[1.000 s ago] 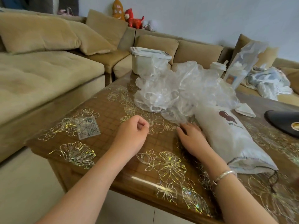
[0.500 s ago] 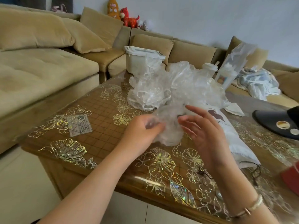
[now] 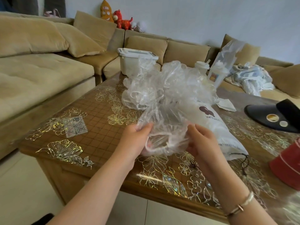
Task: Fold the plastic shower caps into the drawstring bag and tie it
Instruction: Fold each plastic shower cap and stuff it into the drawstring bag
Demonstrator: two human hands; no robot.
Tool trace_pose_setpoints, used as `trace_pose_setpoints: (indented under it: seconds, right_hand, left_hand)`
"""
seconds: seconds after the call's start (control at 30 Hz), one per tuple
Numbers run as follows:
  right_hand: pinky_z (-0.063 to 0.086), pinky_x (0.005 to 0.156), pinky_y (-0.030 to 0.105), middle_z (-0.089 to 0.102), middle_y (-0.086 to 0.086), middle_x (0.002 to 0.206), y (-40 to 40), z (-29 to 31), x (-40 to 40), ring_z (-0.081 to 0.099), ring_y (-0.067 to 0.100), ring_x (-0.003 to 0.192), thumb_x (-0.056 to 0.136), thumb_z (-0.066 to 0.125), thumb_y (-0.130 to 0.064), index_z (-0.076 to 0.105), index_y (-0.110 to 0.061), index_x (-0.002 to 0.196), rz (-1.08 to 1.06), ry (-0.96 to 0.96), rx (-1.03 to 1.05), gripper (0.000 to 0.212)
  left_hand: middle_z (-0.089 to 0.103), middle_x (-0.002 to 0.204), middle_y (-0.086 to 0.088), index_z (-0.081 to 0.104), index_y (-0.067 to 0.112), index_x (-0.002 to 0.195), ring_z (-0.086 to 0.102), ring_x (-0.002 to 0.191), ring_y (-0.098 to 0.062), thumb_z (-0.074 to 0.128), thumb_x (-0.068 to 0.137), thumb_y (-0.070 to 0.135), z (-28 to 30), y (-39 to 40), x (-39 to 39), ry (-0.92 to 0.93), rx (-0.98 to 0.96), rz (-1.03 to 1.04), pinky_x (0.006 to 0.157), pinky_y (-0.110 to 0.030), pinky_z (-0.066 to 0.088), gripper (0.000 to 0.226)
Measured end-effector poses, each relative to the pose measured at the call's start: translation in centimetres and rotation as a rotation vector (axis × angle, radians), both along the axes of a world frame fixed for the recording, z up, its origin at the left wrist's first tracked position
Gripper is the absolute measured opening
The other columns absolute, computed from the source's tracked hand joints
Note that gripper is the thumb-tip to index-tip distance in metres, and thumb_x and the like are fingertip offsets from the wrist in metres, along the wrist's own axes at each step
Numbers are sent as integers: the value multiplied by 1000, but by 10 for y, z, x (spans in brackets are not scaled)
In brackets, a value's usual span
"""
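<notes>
The worktop (image 3: pixel 90 127) is brown with a fine grid and shiny gold flower outlines. Clear, colourless shower caps (image 3: pixel 170 88) lie at 12 o'clock. The drawstring bag (image 3: pixel 215 127) is white with a dark maroon logo and black cord. At 3 o'clock lies a black visor (image 3: pixel 259 117).

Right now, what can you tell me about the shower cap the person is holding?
The shower cap is thin, clear, crinkly plastic with a gathered elastic rim forming an opening that faces the camera. It is lifted above the table, the left hand and right hand each pinching a side. Its far end trails towards the pile of caps.
</notes>
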State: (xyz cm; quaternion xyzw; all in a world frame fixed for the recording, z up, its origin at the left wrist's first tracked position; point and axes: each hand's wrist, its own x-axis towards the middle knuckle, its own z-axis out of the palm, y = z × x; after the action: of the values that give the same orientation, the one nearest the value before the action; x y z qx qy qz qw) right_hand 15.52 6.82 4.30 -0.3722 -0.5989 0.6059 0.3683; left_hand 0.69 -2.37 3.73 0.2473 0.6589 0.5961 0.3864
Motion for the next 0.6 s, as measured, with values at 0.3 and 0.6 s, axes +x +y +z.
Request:
trace_pose_setpoints:
  seconds: [0.3, 0.6]
  right_hand:
    - [51, 86, 51, 62, 28, 95, 1, 3, 4, 59, 34, 83, 95, 57, -47, 52, 17, 119, -101, -17, -93, 69]
    - [61, 65, 30, 69, 16, 90, -4, 5, -5, 68, 22, 72, 90, 62, -12, 62, 7, 104, 126, 132, -344, 23]
  left_hand:
    - [68, 97, -14, 61, 4, 98, 62, 77, -23, 60, 96, 30, -7, 2, -11, 241, 5, 140, 64, -28, 46, 26]
    - [49, 62, -9, 44, 13, 57, 46, 62, -21, 56, 97, 38, -4, -2, -20, 244, 24, 211, 63, -30, 38, 48]
